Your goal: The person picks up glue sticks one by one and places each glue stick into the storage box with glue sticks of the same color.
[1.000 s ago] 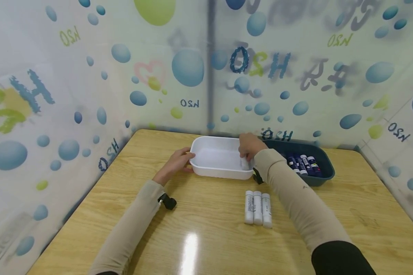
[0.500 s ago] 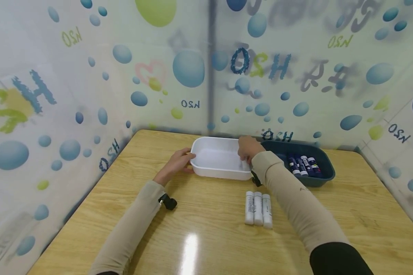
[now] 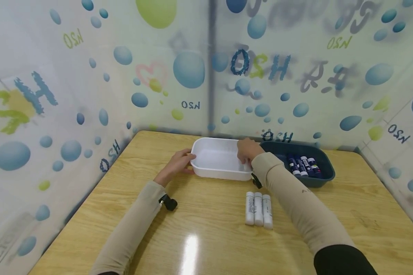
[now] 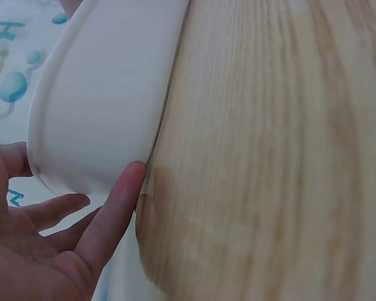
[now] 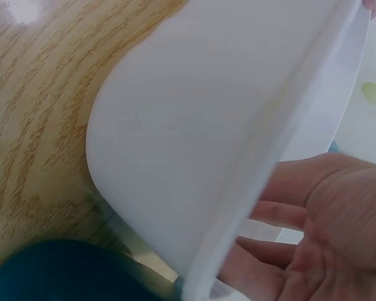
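Note:
A white plastic tray (image 3: pixel 215 156) stands near the back edge of the table. My left hand (image 3: pixel 177 162) grips its left end, thumb over the rim and fingers along the outer wall; in the left wrist view fingers (image 4: pixel 116 210) touch that wall. Over the tray's right end, my right hand (image 3: pixel 248 149) reaches down inside with curled fingers, holding a white tube mostly hidden beneath it. In the right wrist view the tray wall (image 5: pixel 169 125) covers the fingertips. Three white tubes (image 3: pixel 258 209) lie side by side on the table in front.
A dark teal bin (image 3: pixel 325 168) stands to the right of the white tray, partly behind my right forearm. Several dark blue and white tubes (image 3: pixel 303 166) lie in it. A patterned curtain (image 3: pixel 179 88) hangs behind the wooden table (image 3: pixel 206 206).
My right hand has shifted slightly left and lower inside the tray, and the white tube beneath it shows less now. My left hand stays on the tray's left end.

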Action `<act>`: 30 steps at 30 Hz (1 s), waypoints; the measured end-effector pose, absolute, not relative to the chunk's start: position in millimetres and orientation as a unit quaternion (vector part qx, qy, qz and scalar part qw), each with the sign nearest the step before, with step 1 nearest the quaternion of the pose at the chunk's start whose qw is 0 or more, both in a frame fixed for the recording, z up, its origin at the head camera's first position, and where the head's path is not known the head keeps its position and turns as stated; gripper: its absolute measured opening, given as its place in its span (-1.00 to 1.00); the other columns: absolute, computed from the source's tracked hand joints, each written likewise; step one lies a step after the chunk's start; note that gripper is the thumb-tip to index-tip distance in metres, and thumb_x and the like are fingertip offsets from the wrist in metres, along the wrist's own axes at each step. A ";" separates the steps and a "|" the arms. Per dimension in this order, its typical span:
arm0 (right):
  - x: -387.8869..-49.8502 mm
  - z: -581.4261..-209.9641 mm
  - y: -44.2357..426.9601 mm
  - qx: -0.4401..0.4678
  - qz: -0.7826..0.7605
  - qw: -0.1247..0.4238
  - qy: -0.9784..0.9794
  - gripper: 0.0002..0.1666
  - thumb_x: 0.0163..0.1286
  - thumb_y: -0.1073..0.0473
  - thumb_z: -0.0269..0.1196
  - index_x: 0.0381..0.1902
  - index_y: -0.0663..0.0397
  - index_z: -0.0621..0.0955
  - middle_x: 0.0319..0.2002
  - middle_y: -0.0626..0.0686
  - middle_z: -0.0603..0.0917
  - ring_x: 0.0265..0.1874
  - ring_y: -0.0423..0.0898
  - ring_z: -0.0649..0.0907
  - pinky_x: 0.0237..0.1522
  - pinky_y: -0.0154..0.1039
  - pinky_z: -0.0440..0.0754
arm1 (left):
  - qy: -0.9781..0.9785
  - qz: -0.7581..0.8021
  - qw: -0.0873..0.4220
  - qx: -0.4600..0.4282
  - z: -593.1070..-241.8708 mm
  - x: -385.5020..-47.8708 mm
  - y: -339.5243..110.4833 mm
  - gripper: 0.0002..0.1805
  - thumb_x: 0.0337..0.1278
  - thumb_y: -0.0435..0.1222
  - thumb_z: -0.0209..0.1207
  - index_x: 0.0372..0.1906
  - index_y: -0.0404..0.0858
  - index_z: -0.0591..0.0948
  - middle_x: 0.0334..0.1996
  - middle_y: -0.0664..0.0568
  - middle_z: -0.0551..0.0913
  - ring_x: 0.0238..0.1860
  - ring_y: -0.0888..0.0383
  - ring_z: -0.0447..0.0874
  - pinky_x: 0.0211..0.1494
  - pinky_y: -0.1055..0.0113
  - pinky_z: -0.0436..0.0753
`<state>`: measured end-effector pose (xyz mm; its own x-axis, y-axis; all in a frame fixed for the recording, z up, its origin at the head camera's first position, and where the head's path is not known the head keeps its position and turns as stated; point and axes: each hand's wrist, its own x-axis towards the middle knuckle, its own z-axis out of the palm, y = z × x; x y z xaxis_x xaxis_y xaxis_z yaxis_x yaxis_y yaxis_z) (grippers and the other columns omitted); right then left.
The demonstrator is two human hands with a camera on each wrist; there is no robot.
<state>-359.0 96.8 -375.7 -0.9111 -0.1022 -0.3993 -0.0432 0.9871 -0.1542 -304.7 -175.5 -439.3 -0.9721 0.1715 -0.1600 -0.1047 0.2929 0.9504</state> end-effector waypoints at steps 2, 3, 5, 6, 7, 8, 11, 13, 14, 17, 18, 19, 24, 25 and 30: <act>-357.1 -373.5 95.5 -0.035 -0.062 0.212 0.975 -0.60 0.29 0.33 0.38 0.08 0.23 0.58 -0.23 0.23 0.69 -0.61 -0.03 0.69 -0.54 -0.26 0.73 | 0.796 0.594 0.116 0.021 -439.7 -304.5 -175.2 -0.44 0.54 -0.16 0.03 0.50 -0.27 0.38 0.28 -0.30 0.57 0.08 -0.06 0.71 -0.05 0.13 0.85; -357.0 -373.0 95.1 -0.035 -0.058 0.212 0.975 -0.59 0.29 0.32 0.38 0.08 0.23 0.59 -0.23 0.23 0.69 -0.60 -0.03 0.69 -0.53 -0.26 0.73 | 0.796 0.594 0.116 0.021 -439.7 -304.4 -175.1 -0.44 0.54 -0.16 0.03 0.50 -0.27 0.38 0.28 -0.30 0.57 0.08 -0.06 0.71 -0.04 0.13 0.84; -355.7 -370.7 95.2 -0.035 -0.060 0.212 0.975 -0.58 0.29 0.32 0.39 0.10 0.23 0.58 -0.19 0.25 0.68 -0.56 -0.01 0.72 -0.51 -0.25 0.75 | 0.797 0.593 0.116 0.020 -440.1 -304.6 -174.9 -0.44 0.54 -0.15 0.04 0.50 -0.26 0.39 0.28 -0.30 0.57 0.09 -0.06 0.70 -0.04 0.13 0.84; -354.4 -369.0 95.6 -0.037 -0.064 0.212 0.974 -0.56 0.30 0.32 0.39 0.12 0.23 0.57 -0.15 0.25 0.68 -0.52 0.01 0.73 -0.50 -0.24 0.76 | 0.797 0.592 0.116 0.021 -440.0 -304.8 -174.9 -0.44 0.54 -0.15 0.03 0.50 -0.27 0.38 0.29 -0.30 0.57 0.09 -0.07 0.70 -0.04 0.13 0.84; -353.1 -367.0 96.0 -0.037 -0.070 0.212 0.974 -0.54 0.30 0.32 0.39 0.14 0.23 0.56 -0.10 0.26 0.67 -0.47 0.03 0.73 -0.48 -0.23 0.76 | 0.798 0.591 0.117 0.021 -440.0 -304.9 -175.1 -0.43 0.55 -0.15 0.03 0.51 -0.27 0.37 0.29 -0.30 0.56 0.09 -0.06 0.70 -0.04 0.14 0.84; -352.2 -365.4 96.4 -0.039 -0.074 0.212 0.974 -0.52 0.30 0.32 0.39 0.16 0.22 0.55 -0.05 0.26 0.65 -0.42 0.05 0.74 -0.46 -0.22 0.77 | 0.798 0.590 0.117 0.022 -439.9 -305.1 -175.4 -0.43 0.55 -0.15 0.02 0.51 -0.27 0.37 0.29 -0.30 0.56 0.10 -0.07 0.70 -0.04 0.14 0.84; -345.4 -354.9 97.7 -0.052 -0.084 0.212 0.972 -0.53 0.31 0.31 0.39 0.16 0.22 0.55 0.04 0.25 0.63 -0.28 0.11 0.72 -0.40 -0.19 0.77 | 0.799 0.589 0.117 0.019 -440.1 -305.9 -175.2 -0.44 0.55 -0.15 0.03 0.51 -0.26 0.38 0.29 -0.28 0.57 0.09 -0.06 0.70 -0.07 0.16 0.85; -340.9 -347.0 98.0 -0.063 -0.084 0.213 0.971 -0.59 0.33 0.29 0.38 0.11 0.22 0.57 0.02 0.23 0.64 -0.23 0.12 0.72 -0.35 -0.19 0.77 | 0.799 0.590 0.118 0.019 -440.1 -305.9 -175.0 -0.44 0.55 -0.15 0.03 0.51 -0.26 0.37 0.28 -0.28 0.57 0.09 -0.06 0.69 -0.07 0.16 0.85; -338.9 -343.3 98.5 -0.069 -0.086 0.215 0.970 -0.61 0.34 0.28 0.38 0.09 0.23 0.57 0.00 0.23 0.65 -0.22 0.12 0.73 -0.31 -0.19 0.78 | 0.798 0.590 0.118 0.019 -440.1 -305.8 -175.0 -0.44 0.55 -0.15 0.03 0.51 -0.26 0.37 0.28 -0.28 0.57 0.09 -0.06 0.69 -0.07 0.16 0.85; -332.3 -332.6 101.0 -0.086 -0.101 0.219 0.966 -0.62 0.36 0.26 0.36 0.09 0.24 0.57 -0.03 0.24 0.66 -0.19 0.11 0.74 -0.21 -0.16 0.80 | 0.798 0.591 0.119 0.020 -440.0 -305.3 -175.1 -0.43 0.55 -0.15 0.02 0.51 -0.28 0.37 0.28 -0.29 0.57 0.08 -0.06 0.69 -0.07 0.16 0.85; -330.2 -329.5 102.5 -0.090 -0.106 0.217 0.966 -0.61 0.37 0.25 0.36 0.11 0.23 0.57 -0.03 0.23 0.66 -0.19 0.11 0.74 -0.19 -0.16 0.80 | 0.798 0.591 0.119 0.022 -439.9 -305.1 -175.3 -0.43 0.56 -0.15 0.02 0.52 -0.28 0.36 0.29 -0.30 0.56 0.09 -0.06 0.69 -0.06 0.16 0.85; -328.2 -326.7 104.3 -0.094 -0.111 0.213 0.966 -0.58 0.37 0.24 0.37 0.14 0.23 0.57 -0.01 0.22 0.66 -0.19 0.10 0.73 -0.17 -0.15 0.81 | 0.798 0.591 0.119 0.022 -440.0 -304.9 -175.5 -0.43 0.56 -0.15 0.02 0.52 -0.29 0.36 0.29 -0.30 0.56 0.09 -0.06 0.69 -0.06 0.16 0.85; -318.4 -315.1 116.6 -0.116 -0.112 0.174 0.972 -0.42 0.39 0.13 0.39 0.30 0.18 0.54 0.14 0.22 0.63 -0.24 0.06 0.73 -0.19 -0.16 0.80 | 0.801 0.587 0.121 0.020 -440.2 -304.4 -175.7 -0.43 0.56 -0.14 0.02 0.51 -0.26 0.37 0.30 -0.28 0.56 0.10 -0.07 0.68 -0.05 0.16 0.84; -316.4 -313.3 119.6 -0.120 -0.111 0.167 0.972 -0.41 0.39 0.11 0.38 0.31 0.17 0.54 0.16 0.23 0.63 -0.26 0.04 0.73 -0.20 -0.16 0.79 | 0.801 0.586 0.121 0.019 -440.1 -304.2 -175.5 -0.44 0.56 -0.14 0.02 0.51 -0.26 0.37 0.30 -0.27 0.56 0.10 -0.07 0.68 -0.05 0.16 0.84; -304.0 -307.1 138.6 -0.154 -0.112 0.133 0.973 -0.49 0.43 0.08 0.35 0.26 0.15 0.58 0.12 0.23 0.67 -0.37 -0.02 0.73 -0.34 -0.22 0.73 | 0.802 0.585 0.121 0.021 -438.4 -304.2 -175.0 -0.43 0.57 -0.14 0.01 0.52 -0.27 0.35 0.28 -0.29 0.57 0.07 -0.04 0.69 -0.06 0.17 0.84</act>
<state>-304.0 138.6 -307.1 -0.9170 -0.3295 -0.2246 -0.2700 0.9275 -0.2584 -304.2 -175.0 -438.4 -0.9700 0.1751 -0.1688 -0.1071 0.3155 0.9429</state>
